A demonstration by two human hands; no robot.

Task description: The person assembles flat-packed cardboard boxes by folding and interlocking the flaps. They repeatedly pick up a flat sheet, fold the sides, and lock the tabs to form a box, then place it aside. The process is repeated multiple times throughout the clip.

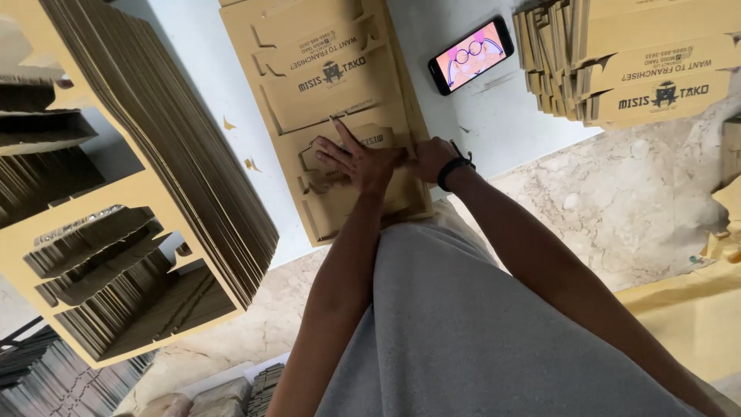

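Left hand [359, 158] pressed flat on the die-cut cardboard sheet [340, 100], fingers [330, 148] spread wide, gripping nothing. Right hand [428, 158] just beside it on the same sheet, fingers hidden behind the left hand, so spread impossible to tell; black wristband [454, 170] at the wrist. Sheet matte brown, flat, notched with cut tabs, lying on a pale table [494, 123]. Right of the sheet, a glossy phone [471, 55]; further right, folded cardboard stacks [633, 62]. Left of the sheet, a tall ridged pile of flat blanks [154, 170].
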